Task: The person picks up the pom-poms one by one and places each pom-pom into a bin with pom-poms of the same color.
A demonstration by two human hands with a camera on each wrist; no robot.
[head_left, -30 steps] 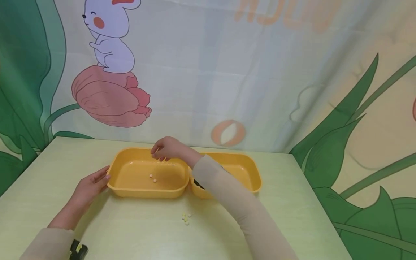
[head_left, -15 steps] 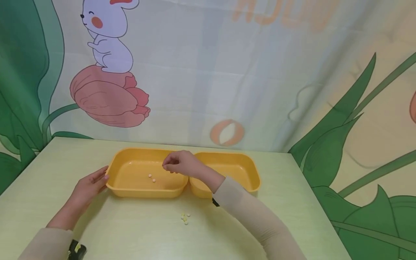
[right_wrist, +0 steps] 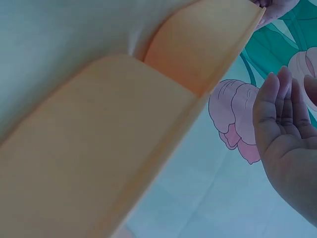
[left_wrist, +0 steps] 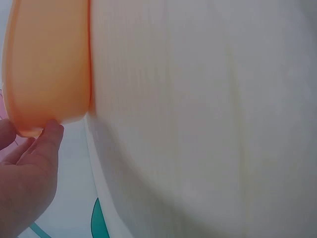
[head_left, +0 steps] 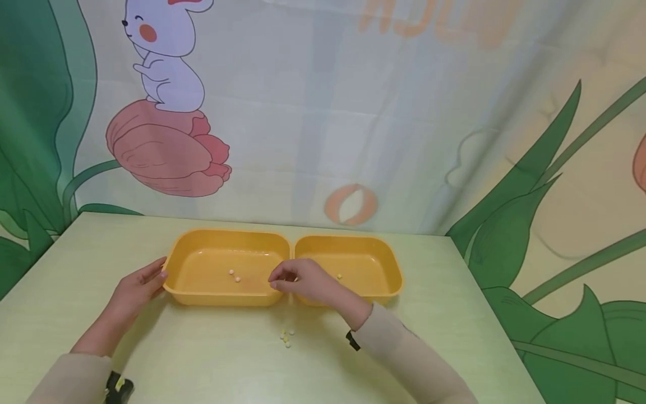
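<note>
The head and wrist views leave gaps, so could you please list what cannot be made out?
Head view: the right hand hides part of the right tray.
Head view: the pieces are too small to identify.
Left wrist view: the left tray is cut off by the top edge; its wall hides its inside.
Right wrist view: the right hand is cut by the right edge.

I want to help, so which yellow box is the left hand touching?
The left box, with two beads showing inside: the left hand touches its end. The right box is farther from that hand.
</note>
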